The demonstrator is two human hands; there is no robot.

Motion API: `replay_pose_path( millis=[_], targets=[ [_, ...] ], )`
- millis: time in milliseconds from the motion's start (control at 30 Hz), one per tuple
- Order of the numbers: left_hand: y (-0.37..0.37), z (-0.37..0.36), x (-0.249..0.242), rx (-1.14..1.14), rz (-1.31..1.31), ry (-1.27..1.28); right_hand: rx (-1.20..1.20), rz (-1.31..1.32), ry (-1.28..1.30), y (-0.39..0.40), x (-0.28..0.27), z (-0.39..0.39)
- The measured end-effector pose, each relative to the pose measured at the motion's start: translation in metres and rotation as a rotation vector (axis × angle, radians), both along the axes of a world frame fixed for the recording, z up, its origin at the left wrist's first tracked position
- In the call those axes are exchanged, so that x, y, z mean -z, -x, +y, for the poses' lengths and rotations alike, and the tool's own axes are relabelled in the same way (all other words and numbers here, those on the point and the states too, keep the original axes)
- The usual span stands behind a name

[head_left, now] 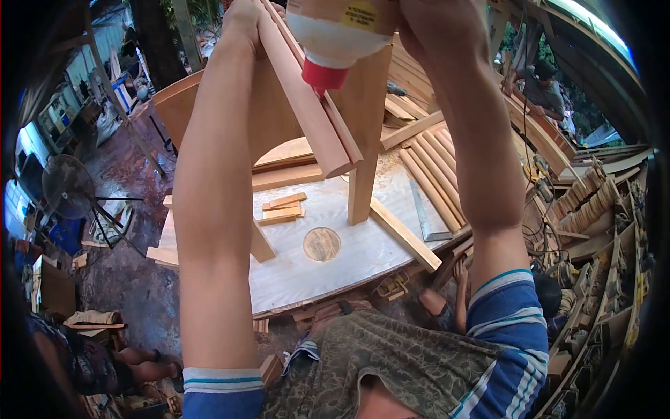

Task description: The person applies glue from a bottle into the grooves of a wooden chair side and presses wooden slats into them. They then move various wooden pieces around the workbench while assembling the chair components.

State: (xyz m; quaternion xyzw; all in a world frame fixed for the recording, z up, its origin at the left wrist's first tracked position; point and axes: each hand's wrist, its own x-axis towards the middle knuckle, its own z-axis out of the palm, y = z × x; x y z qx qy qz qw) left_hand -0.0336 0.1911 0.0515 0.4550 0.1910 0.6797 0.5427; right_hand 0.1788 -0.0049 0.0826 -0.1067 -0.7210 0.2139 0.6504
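Note:
A long, grooved wooden piece point(300, 98) slants down from the top of the view, its near end over the workbench. My left hand point(241, 24) is at its upper part, with the fingers mostly hidden behind the wrist and the wood. At the top, my right hand point(436, 24) is wrapped round a glue bottle point(342, 35), which is tipped with its red cap point(324, 74) down at the groove. An upright wooden board point(370, 133) stands just behind the grooved piece.
A pale workbench point(293, 279) bears small wood strips point(285, 207), rounded rods point(433, 178) and a loose bar point(401, 234). A fan point(68, 185) stands at left. Other people are at the upper right point(544, 91), lower left point(84, 356) and beside the bench point(440, 307).

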Motion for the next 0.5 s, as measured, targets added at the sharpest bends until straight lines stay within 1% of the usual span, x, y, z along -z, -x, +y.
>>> replay_pose_path(
  millis=[100,167,200,267,333,433,500],
  targets=[
    [0.004,-0.001,0.003,0.016,-0.003,-0.009,-0.064,0.061,0.038,-0.003,0.006,-0.014],
    [0.007,0.001,0.005,0.021,-0.007,-0.014,-0.199,0.095,0.032,-0.009,0.012,-0.023],
    [0.008,0.001,0.005,0.022,-0.006,-0.015,-0.196,0.095,0.039,-0.009,0.016,-0.026],
    [0.010,0.001,0.005,0.021,-0.008,-0.016,-0.162,0.138,-0.084,-0.008,0.022,-0.030],
    [0.010,0.002,0.006,0.023,-0.001,-0.013,-0.149,0.116,-0.090,-0.015,0.024,-0.028],
    [0.012,0.002,0.006,0.018,0.008,-0.004,-0.166,0.182,-0.135,-0.024,0.025,-0.022],
    [0.013,0.002,0.007,0.010,0.018,0.009,-0.380,0.003,-0.273,-0.050,0.019,0.004]
  ],
)
